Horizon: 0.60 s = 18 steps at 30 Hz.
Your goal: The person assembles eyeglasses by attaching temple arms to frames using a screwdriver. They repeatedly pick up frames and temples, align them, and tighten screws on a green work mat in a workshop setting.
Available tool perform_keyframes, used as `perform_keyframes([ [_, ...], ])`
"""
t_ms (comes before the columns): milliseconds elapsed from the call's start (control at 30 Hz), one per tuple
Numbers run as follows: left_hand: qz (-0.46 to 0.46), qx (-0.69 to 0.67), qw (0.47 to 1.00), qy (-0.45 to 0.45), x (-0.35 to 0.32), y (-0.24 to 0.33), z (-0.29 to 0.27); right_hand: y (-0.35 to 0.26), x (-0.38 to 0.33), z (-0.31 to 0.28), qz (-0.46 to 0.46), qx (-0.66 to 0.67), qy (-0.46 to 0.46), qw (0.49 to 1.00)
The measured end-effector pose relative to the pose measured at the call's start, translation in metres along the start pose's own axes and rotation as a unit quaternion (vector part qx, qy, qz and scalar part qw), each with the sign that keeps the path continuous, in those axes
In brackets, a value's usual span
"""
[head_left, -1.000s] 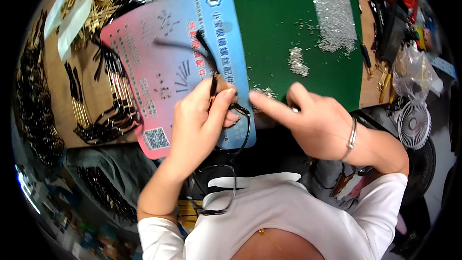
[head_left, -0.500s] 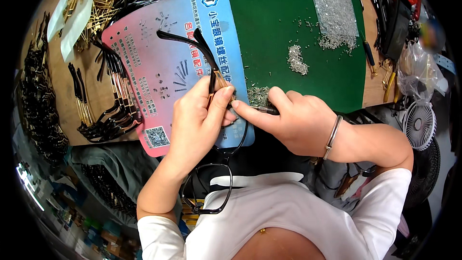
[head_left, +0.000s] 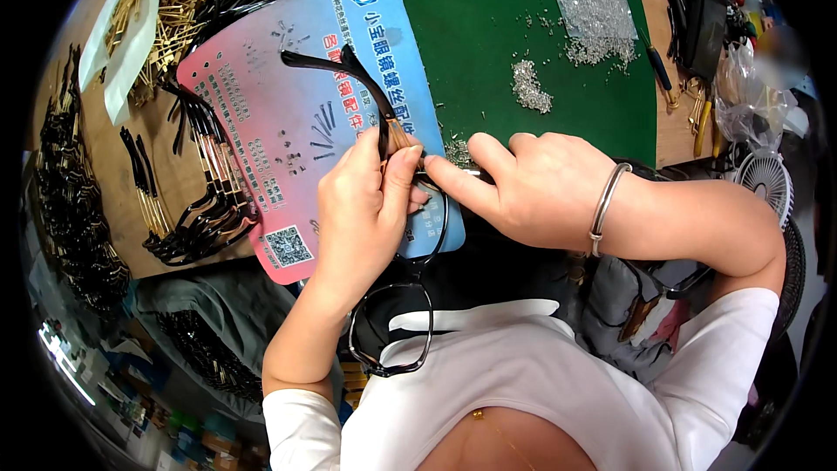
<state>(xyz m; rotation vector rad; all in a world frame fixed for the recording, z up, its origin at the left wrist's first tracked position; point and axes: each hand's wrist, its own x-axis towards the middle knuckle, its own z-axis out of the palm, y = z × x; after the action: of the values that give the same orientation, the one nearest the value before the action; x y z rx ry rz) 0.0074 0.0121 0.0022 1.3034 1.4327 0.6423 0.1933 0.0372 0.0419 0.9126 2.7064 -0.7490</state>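
My left hand (head_left: 364, 201) grips a black eyeglass frame (head_left: 392, 331) at its hinge, where a black temple arm (head_left: 336, 70) sticks up over the pink and blue mat (head_left: 261, 139). The round lens rims hang down toward my chest. My right hand (head_left: 532, 187), with a metal bangle on the wrist, presses a thin tool against the same hinge; its tip is hidden between my fingers.
Bundles of black temple arms (head_left: 192, 201) lie left of the mat, gold metal parts (head_left: 166, 0) at top left. Small silver screws (head_left: 532, 87) are heaped on the green mat (head_left: 523, 26). Hand tools (head_left: 697, 26) and a small white fan (head_left: 763, 183) sit at right.
My right hand moved left from the green mat to the hinge and closed on a thin tool there. The left hand kept holding the frame.
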Motion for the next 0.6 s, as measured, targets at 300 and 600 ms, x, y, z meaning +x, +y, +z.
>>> perform_keyframes([
  [300, 0.014, -0.017, 1.0, 0.0, 0.001, -0.002, 0.0, -0.002, 0.003, 0.002, -0.002, 0.01, 0.021, 1.0],
  [600, 0.136, -0.059, 0.98, 0.134, 0.002, 0.003, -0.013, 0.012, -0.03, 0.006, 0.091, 0.078, 0.047, 0.992],
])
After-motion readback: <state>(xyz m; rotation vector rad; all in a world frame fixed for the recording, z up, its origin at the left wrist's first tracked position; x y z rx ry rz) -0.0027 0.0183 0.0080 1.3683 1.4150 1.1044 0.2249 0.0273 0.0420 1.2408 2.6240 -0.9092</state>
